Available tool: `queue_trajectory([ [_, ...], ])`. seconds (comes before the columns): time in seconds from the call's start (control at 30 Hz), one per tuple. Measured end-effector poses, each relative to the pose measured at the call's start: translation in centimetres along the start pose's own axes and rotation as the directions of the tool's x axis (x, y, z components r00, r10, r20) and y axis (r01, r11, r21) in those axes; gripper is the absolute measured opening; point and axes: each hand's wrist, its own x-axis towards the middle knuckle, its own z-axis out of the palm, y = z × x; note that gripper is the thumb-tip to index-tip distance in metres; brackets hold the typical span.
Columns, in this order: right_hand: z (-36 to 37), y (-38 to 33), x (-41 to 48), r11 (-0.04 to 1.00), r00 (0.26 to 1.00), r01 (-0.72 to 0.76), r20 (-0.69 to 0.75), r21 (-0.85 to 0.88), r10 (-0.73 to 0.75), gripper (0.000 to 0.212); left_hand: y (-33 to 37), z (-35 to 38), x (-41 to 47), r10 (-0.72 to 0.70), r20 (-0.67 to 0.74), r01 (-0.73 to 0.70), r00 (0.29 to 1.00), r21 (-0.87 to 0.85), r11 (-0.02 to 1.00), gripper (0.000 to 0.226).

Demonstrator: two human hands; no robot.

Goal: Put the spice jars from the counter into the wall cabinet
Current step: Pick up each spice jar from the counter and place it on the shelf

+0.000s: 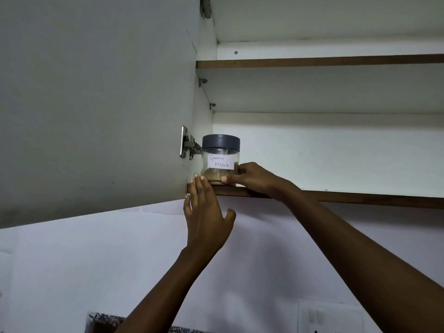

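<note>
Left hand (pixel 204 219) is reaching up, fingers (pixel 197 186) spread flat against the shelf edge (pixel 336 197), gripping nothing. Right hand (pixel 252 176), nearer, is pinching the spice jar (pixel 219 162) low on its side from 3 o'clock. Jar is standing upright, axis vertical, at the bottom shelf's left front corner by the hinge (pixel 188 147), holding a shallow layer of brown powder, grey lid on. Likely next: release or nudge it toward 12.

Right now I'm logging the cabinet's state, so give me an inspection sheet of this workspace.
Surface: bottom shelf, white, brown front edge.
Job's things: Garam Masala jar, grey lid, upright at the shelf's left end.
Clutter: nothing seen.
Hands: right hand grips the jar's base; left hand open, fingertips at the shelf's edge beside the jar.
Cables: nothing seen.
Surroundings: cabinet door swung open, hinge behind the jar, upper shelf bare.
</note>
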Motion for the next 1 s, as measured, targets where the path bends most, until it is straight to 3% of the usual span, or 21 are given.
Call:
queue_trajectory([
  [0.1,0.2,-0.3,0.4,0.999,1.000,-0.028,0.012,0.030,0.027,0.028,0.0,-0.1,0.1,0.008,0.017,-0.008,1.000,-0.009,1.000,0.088],
  [0.27,0.8,-0.4,0.6,0.999,0.999,-0.047,0.014,0.025,0.047,0.042,-0.5,-0.4,-0.1,0.060,0.009,-0.060,0.998,0.093,0.994,0.086],
  [0.4,1.0,-0.8,0.0,0.980,0.992,-0.110,-0.074,-0.164,0.099,0.050,-1.1,-0.4,0.1,0.092,0.036,-0.096,0.995,0.138,0.986,0.088],
  [0.47,1.1,-1.3,-1.6,0.980,0.984,-0.101,-0.160,-0.169,0.074,0.043,-1.1,-0.7,-0.2,0.084,0.062,-0.090,0.995,0.091,0.992,0.085],
  [0.53,1.3,-1.8,-3.9,0.994,0.978,-0.048,-0.206,-0.098,0.027,0.052,-0.7,-1.2,-1.1,0.076,0.059,-0.077,0.995,0.012,0.997,0.077],
  [0.6,1.9,-2.1,-7.0,0.992,0.956,0.042,-0.282,-0.120,-0.075,0.055,0.0,-1.9,-2.8,0.125,-0.006,-0.125,0.992,-0.041,0.991,0.063],
  [0.7,3.4,-1.3,-11.4,0.974,0.901,0.107,-0.394,-0.197,-0.179,0.042,1.4,-3.0,-6.5,0.185,-0.135,-0.202,0.974,-0.132,0.970,0.040],
  [0.8,4.7,-0.1,-17.2,0.993,0.934,0.108,-0.337,-0.052,-0.120,0.023,2.4,-3.6,-11.2,0.174,-0.100,-0.189,0.980,-0.172,0.967,0.028],
  [1.0,9.1,3.7,-28.2,0.990,0.995,-0.050,-0.075,0.128,0.060,0.015,0.9,-3.1,-22.4,0.125,0.202,-0.064,0.971,-0.283,0.957,0.029],
])
